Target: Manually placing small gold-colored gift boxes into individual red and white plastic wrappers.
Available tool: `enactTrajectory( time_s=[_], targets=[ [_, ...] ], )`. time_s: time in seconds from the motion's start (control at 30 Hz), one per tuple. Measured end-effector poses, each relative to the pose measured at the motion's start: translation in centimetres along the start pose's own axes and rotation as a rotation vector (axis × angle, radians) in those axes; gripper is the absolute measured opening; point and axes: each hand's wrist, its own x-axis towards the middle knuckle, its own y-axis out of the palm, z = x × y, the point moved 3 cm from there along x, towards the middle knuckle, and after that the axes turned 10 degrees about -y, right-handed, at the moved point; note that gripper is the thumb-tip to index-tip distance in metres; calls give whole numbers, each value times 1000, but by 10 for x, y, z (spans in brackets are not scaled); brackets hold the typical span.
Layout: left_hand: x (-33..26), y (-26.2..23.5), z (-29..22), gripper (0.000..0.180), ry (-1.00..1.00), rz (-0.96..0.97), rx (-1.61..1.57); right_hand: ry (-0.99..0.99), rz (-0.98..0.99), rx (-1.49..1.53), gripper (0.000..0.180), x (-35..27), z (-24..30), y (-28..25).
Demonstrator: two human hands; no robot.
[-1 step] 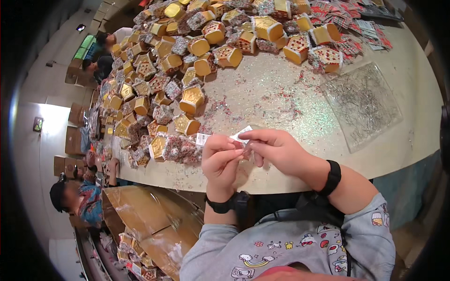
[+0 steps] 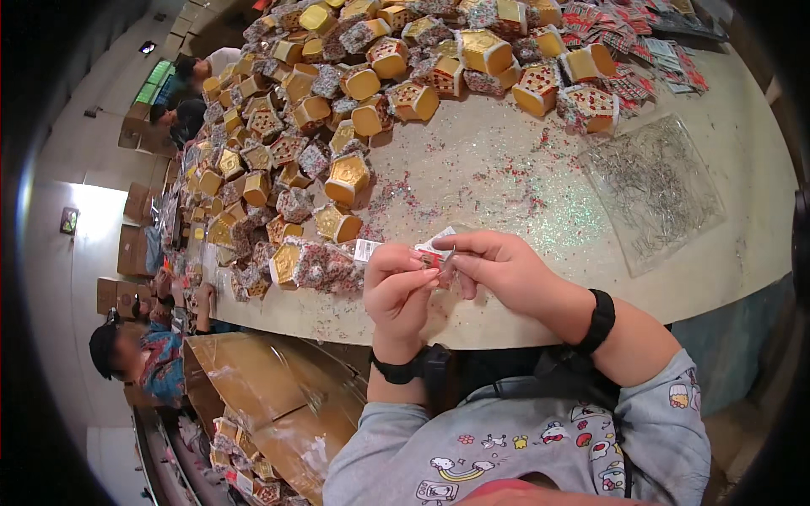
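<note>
My left hand (image 2: 396, 291) is closed in a pinch on a small red-and-white tag (image 2: 430, 259) in front of me, just above the table edge. Right beside it, the fingertips of my right hand (image 2: 498, 266) are pinched on a thin piece (image 2: 450, 256) that looks metallic; its exact kind is too small to tell. A white label (image 2: 440, 237) shows behind the fingertips. Another white label (image 2: 365, 250) lies left of my left hand, next to a house-shaped ornament (image 2: 316, 266) with a gold base and coloured sprinkles.
A heap of gold-based house ornaments (image 2: 346, 179) covers the table's left and far side. At the right lies a shallow clear tray (image 2: 634, 260) of thin metal wires. Red tags (image 2: 620, 84) are piled at far right. A cardboard box (image 2: 278, 379) stands lower left; co-workers are at left.
The red-and-white face of the tag now shows between my fingers, where it was hardly visible before. Both hands stay in nearly the same place.
</note>
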Motion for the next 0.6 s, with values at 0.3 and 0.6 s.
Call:
enactTrajectory(
  time_s=[0.3, 0.6],
  targets=[
    [-1, 6, -3, 16, -19, 46, 99, 125, -74, 51, 23, -3, -2, -2],
    [0, 8, 11, 20, -404, 141, -182, 102, -26, -35, 17, -8, 1, 5]
  ],
)
